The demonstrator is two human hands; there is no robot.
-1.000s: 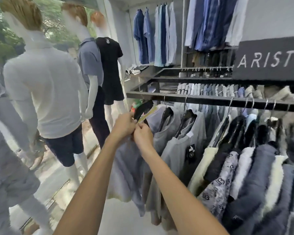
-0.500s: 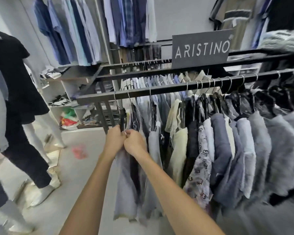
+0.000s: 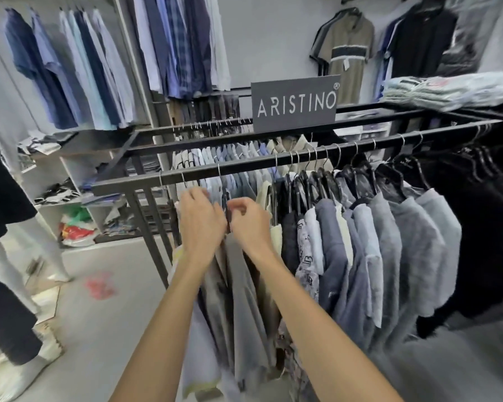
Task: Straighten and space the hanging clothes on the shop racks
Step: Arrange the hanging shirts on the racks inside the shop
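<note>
Black cloth is covering the mannequin [image 3: 0, 216] standing at the left edge of the shop floor. Behind it, blue and pale shirts [image 3: 70, 68] are hanging along the wall above a white shelf unit [image 3: 67, 175] that is holding loose folded items.

The dark metal rack [image 3: 145, 182] is running from its left corner post rightward across the view. At its left end, just right of that post, both hands are working side by side among the first hangers. The left hand [image 3: 201, 224] is reaching up with its back to the camera and its fingers fairly straight against the pale shirts; motion blur is hiding whether they are gripping anything. The right hand [image 3: 250, 224] is touching it, with fingers curled round the neck of a dark hanger [image 3: 226, 198] between the 2 hands. A grey shirt [image 3: 244, 294] is hanging from that hanger, falling between the 2 forearms.

Right of the hands, packed close on the same rail, blue-grey shirts [image 3: 389, 242] are hanging, one of them printed with letters too blurred to read, and then black garments [image 3: 482, 227] toward the right end.

Above the rack's middle, a dark sign [image 3: 295, 104] is reading "ARISTINO" in white capitals, with a small ® mark. An olive polo [image 3: 346, 53] is hanging on the wall behind it, and folded clothes [image 3: 447, 91] are lying stacked on the rack's top right corner.
</note>
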